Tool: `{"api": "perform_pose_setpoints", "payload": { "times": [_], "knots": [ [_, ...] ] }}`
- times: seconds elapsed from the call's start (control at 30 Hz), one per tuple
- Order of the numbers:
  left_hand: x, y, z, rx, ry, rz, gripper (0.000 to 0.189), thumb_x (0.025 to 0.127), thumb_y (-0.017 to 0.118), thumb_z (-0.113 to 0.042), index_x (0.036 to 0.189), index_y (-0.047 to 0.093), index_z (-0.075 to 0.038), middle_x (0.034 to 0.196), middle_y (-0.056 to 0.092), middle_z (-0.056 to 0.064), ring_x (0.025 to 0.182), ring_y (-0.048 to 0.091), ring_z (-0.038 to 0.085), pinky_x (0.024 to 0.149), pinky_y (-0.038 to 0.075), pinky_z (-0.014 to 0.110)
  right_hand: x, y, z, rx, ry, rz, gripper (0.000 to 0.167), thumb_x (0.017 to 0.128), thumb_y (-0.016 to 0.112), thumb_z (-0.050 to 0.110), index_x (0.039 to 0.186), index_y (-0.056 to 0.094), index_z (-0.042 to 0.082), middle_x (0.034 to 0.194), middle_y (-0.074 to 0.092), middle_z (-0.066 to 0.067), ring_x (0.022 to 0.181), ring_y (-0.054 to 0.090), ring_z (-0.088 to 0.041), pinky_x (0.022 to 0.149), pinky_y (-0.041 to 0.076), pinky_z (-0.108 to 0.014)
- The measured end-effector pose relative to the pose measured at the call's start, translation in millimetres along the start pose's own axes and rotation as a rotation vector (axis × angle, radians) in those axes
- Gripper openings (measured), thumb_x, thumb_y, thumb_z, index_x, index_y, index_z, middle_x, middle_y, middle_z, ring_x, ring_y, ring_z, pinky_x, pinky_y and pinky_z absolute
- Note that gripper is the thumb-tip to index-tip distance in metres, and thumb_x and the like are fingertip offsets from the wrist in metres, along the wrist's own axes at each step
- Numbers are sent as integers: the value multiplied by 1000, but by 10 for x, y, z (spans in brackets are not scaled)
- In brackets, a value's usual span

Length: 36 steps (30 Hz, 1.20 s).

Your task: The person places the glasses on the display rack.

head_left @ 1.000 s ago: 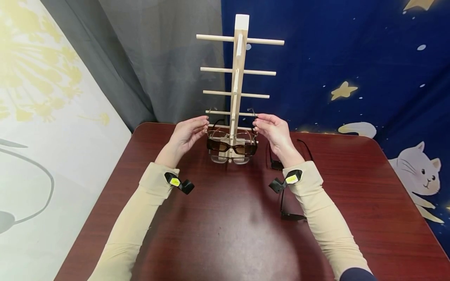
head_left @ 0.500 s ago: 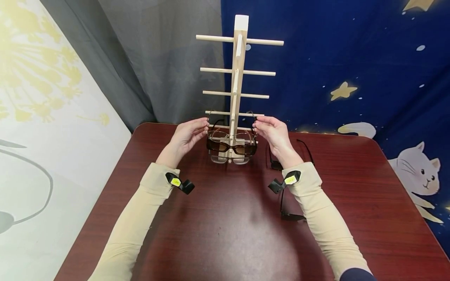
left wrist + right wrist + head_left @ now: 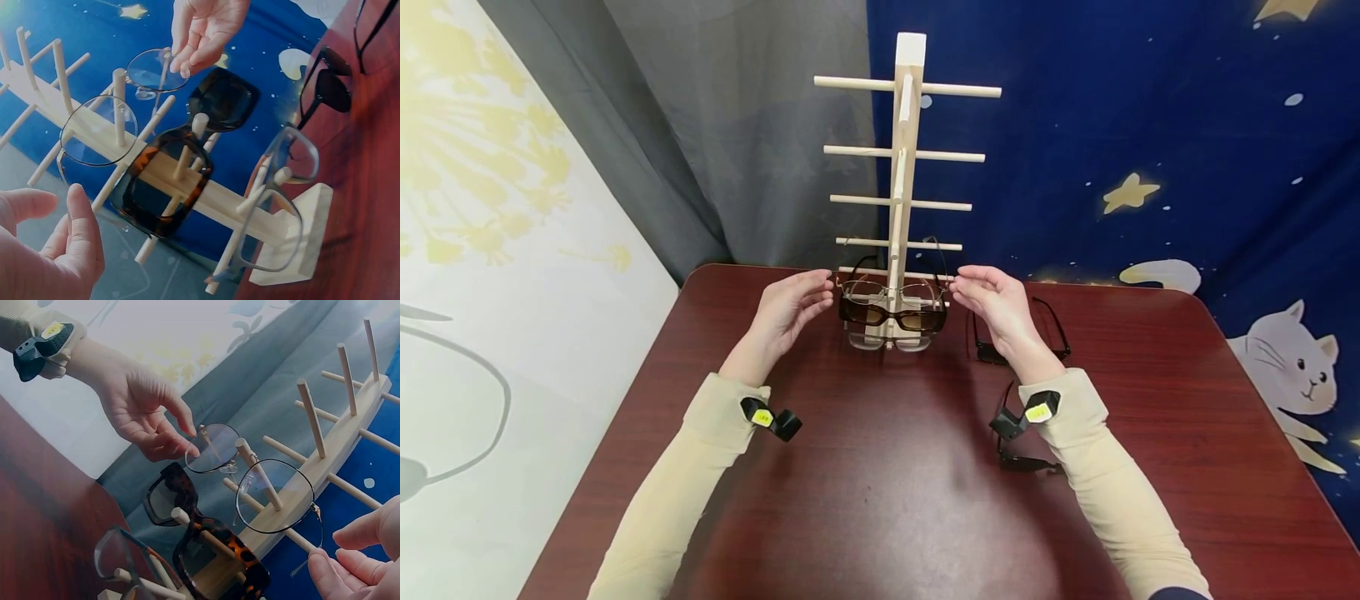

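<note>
Thin wire-rimmed glasses (image 3: 99,131) sit on a peg of a wooden display rack (image 3: 912,50). My left hand (image 3: 790,310) is beside their left side, thumb and fingers parted with nothing between them. On the other side my right hand (image 3: 996,308) is near the right temple arm, its thumb and fingertips also apart in the right wrist view. Below on the rack hang tortoiseshell sunglasses (image 3: 892,317), and under those, clear-framed glasses (image 3: 301,222) close to the rack's base.
Black sunglasses (image 3: 991,354) lie on the dark red table (image 3: 865,517) behind my right forearm. Another black pair (image 3: 1026,463) is partly covered by that sleeve. Several bare pegs stick out higher on the rack. Grey and blue curtains hang behind.
Both hands have let go of the wire-rimmed glasses' temple arms and drawn outward and slightly toward me. The glasses stay on the rack.
</note>
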State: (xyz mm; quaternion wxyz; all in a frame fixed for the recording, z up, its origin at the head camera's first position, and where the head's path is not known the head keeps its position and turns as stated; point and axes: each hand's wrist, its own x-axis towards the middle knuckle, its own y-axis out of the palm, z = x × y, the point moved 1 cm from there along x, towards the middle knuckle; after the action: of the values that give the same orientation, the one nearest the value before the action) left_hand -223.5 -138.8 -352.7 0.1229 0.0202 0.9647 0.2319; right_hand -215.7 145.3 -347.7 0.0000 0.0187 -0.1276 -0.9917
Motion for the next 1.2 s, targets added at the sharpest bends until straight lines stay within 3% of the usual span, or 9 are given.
{"api": "perform_pose_setpoints", "payload": {
  "times": [0.3,0.5,0.57,0.7,0.93,1.17,1.2],
  "knots": [
    [-209,-68,272,50,110,14,17,93,52,1,90,67,-6,77,66,5,65,63,11,63,54,21,-254,-164,-93,-43,-5,43,26,89,57,-5,114,52,-11,85,67,0,81,67,-9,78,53,-22],
    [-301,-80,459,80,110,17,12,92,54,1,95,66,-3,78,66,5,65,64,12,64,55,22,-434,-286,-181,-83,-10,67,28,89,59,-3,115,52,-12,88,68,-1,84,67,-11,81,53,-26],
    [-324,-68,519,83,117,17,12,92,55,0,97,65,0,78,66,6,65,64,12,64,55,23,-489,-332,-203,-95,-11,65,24,89,60,-3,112,56,-7,89,68,-2,85,67,-11,81,53,-27],
    [-368,-13,637,88,122,20,14,92,56,1,102,63,7,78,66,6,65,64,13,64,55,24,-592,-430,-231,-89,-12,58,18,88,61,-2,105,61,2,89,68,-1,84,67,-9,81,53,-27],
    [-434,151,832,81,90,45,15,90,54,5,103,60,10,75,65,5,61,63,12,61,55,23,-770,-620,-260,-69,-57,78,24,89,58,-5,112,55,-11,90,68,1,86,67,-10,80,53,-26],
    [-447,316,1055,123,80,67,23,90,53,6,108,54,20,75,65,4,60,62,10,61,55,23,-926,-825,-313,-61,-114,69,21,87,62,-2,108,61,-5,92,69,-3,87,67,-12,79,54,-26],
    [-446,340,1090,127,78,73,23,89,53,7,108,54,20,75,64,4,60,62,10,61,55,22,-915,-899,-371,-37,-145,100,22,87,61,-3,109,61,-4,95,69,-5,88,67,-13,79,54,-26]
  ]
}}
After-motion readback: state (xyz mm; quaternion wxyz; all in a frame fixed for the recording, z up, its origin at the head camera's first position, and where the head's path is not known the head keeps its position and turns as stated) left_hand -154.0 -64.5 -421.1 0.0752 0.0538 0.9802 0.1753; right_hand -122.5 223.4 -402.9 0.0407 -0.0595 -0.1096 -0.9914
